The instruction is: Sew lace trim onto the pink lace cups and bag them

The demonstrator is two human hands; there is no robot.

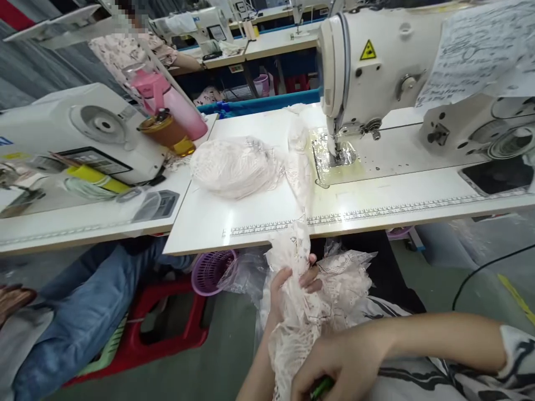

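Both hands sit low in the bottom centre of the head view, below the table edge; the left hand (pixel 288 287) is closed around a strip of pale lace (pixel 298 245), fingers curled over it with the thumb on the near side, while the right hand (pixel 345 362) lies lower still, at the bottom edge of the frame, fingers folded over the bunched lower end of the same lace and over something small and green (pixel 322 387) that is too hidden to name; the two hands are apart, one above the other along the fabric. The lace runs as one long band from the lap upward in the frame, over the front edge of the white table (pixel 251 223), and on toward the presser foot area of the sewing machine (pixel 359 72) at upper right; its long axis is thus roughly vertical in the picture, leaning slightly right at the top. The left hand is the nearer of the two to the table edge and to the machine. Just left of the band on the table lies a clear bag of folded lace (pixel 236 167); further left stand a pink bottle (pixel 175 103) and an amber jar (pixel 167 131) beside a second machine (pixel 83 131); another person's leg in blue jeans (pixel 83 301) and a red stool (pixel 167 323) fill the lower left, with a purple basket (pixel 211 270) under the table edge.
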